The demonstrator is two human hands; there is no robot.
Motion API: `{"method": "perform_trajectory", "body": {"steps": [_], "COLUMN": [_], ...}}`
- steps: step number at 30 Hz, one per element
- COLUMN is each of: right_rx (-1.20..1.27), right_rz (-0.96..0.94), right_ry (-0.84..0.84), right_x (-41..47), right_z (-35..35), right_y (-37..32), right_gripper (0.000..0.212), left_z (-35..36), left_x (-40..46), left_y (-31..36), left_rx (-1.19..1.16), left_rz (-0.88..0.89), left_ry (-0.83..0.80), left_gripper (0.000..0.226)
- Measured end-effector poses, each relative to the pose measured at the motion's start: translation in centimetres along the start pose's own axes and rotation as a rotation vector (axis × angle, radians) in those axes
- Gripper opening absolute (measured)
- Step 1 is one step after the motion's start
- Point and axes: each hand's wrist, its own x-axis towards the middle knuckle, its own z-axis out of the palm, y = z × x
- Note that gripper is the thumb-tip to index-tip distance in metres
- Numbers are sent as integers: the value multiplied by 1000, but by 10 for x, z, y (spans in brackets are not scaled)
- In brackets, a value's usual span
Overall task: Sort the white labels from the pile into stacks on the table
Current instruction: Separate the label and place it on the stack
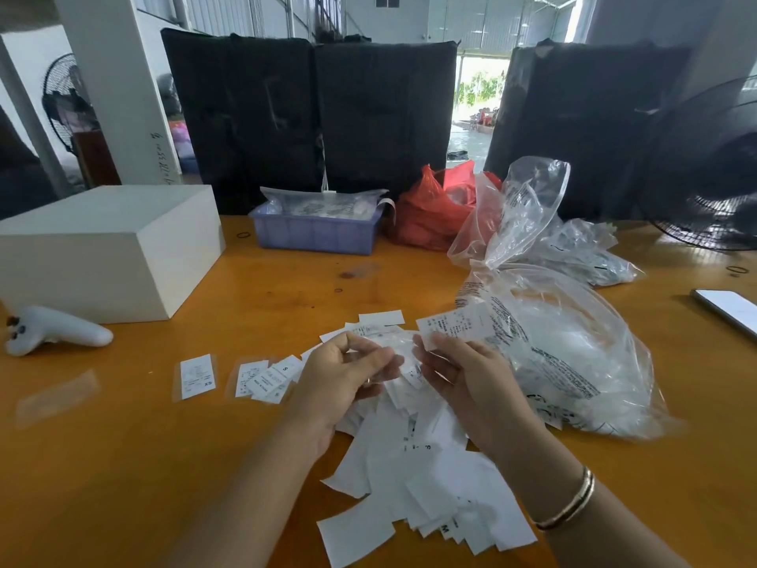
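Left hand [348,371] has fingers curled, pinching a thin clear-sleeved label [385,350] at its edge, held up over the pile. Right hand [458,375] grips a printed white label [454,325] w/ thumb on the lower edge, print side facing up, prob. so the size mark can be read before deciding which stack it goes to. Both hands sit close together just above the pile of white labels [422,477], which sprawls loose and overlapping on the table [164,465] between the forearms and toward the near edge; most lie blank side up, a few show "S" or "M".

To the left, two stacks are started: a lone sleeve marked "XS" [198,375], and beside it a small fanned stack w/ an "S" [266,377]. Kept apart from each other, likely one size per spot.

To the right, a big clear plastic bag [573,354] lies touching the pile, prob. the source. Further back: blue tray [315,233], red bag [430,211], white box [110,248]. A white controller [53,330] sits far left, a phone [729,309] far right.

Judgement: sorting is at an early stage, most of the pile untouched.
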Motion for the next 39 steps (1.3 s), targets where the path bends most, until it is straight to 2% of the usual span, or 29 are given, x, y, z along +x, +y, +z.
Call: {"method": "perform_trajectory", "body": {"steps": [3,11,13,16,23,34,39], "right_rx": [3,-164,-160,-123,-71,-452,-530], "right_rz": [1,-4,20,55,68,-74,-83], "right_ry": [43,13,18,32,26,-12,-26], "right_x": [1,-2,-1,0,-1,-2,-3], "right_z": [-1,0,1,2,1,-2,-3], "right_y": [0,2,1,1,-1,-1,-3], "right_gripper": [7,9,5,13,14,11,7], "left_z": [0,-1,-1,-1,1,-2,-2], "left_x": [-1,-1,-1,-1,-2,1,1], "left_y": [2,3,3,4,3,1,1], "left_rx": [4,1,3,-2,49,-66,-112], "left_rz": [9,73,87,98,132,96,81], "left_ry": [-22,23,36,49,42,53,44], "left_gripper": [17,15,13,14,15,9,8]}}
